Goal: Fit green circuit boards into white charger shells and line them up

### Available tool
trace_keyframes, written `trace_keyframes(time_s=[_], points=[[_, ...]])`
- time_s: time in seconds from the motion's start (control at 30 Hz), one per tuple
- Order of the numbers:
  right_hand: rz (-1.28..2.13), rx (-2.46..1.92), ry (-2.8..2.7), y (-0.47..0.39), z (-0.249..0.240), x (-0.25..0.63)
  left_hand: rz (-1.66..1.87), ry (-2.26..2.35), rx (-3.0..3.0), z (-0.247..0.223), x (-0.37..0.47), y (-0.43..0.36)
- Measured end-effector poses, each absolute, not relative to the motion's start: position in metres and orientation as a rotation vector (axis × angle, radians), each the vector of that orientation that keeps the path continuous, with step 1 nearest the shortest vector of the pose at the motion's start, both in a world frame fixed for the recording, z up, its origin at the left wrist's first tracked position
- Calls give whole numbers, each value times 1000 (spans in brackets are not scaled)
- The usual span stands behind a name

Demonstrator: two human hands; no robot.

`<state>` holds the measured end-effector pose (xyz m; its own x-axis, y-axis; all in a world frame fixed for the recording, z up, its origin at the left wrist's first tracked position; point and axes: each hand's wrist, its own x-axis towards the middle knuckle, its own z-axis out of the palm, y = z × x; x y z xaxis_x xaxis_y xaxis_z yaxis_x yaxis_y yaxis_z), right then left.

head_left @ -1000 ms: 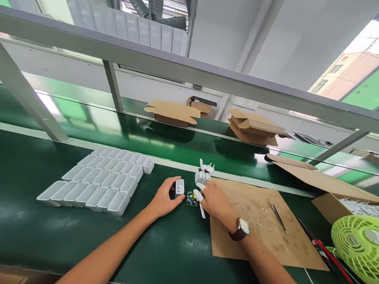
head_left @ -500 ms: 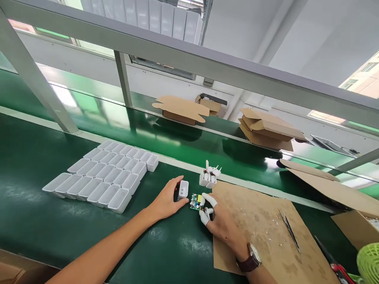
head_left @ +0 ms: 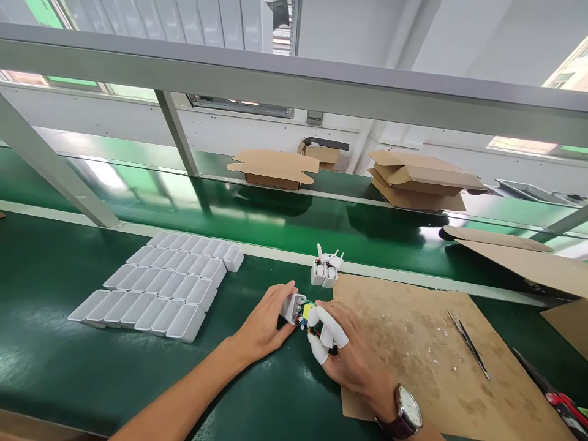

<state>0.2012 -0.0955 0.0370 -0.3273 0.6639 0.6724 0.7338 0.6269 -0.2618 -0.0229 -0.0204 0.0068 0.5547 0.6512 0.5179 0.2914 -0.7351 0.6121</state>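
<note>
My left hand (head_left: 266, 318) is closed around a white plastic charger housing (head_left: 288, 308), tilted so its open end faces right. Between the covered fingertips of my right hand (head_left: 342, 337) is a small circuit board (head_left: 305, 312) with a yellow transformer and other parts. The board's left end meets the housing's mouth; how far it reaches inside I cannot make out. White finger cots cover fingers of the right hand. Just beyond the hands, two white housings (head_left: 324, 274) stand upright with white pieces sticking out of their tops.
Rows of empty white housings (head_left: 154, 285) stand on the green bench at left. Under my right forearm lies a stained cardboard sheet (head_left: 413, 343) bearing tweezers (head_left: 468, 344). Red-handled scissors (head_left: 558, 395) are at far right. Flattened cartons (head_left: 418, 177) lie behind, below a metal crossbar (head_left: 294, 79).
The left hand has tipped the housing from upright toward the right. My right hand has brought the circuit board left, up to the housing's open end. The camera view has shifted slightly.
</note>
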Motion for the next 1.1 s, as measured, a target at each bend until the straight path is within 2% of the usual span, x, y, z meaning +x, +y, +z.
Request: trace_keyframes(time_s=[0.57, 1.1], points=[[-218, -1142, -2112, -95, 44, 198, 1014, 754, 2441, 6, -21, -22], [-143, -1201, -2138, -97, 41, 201, 1056, 723, 2421, 10, -19, -23]])
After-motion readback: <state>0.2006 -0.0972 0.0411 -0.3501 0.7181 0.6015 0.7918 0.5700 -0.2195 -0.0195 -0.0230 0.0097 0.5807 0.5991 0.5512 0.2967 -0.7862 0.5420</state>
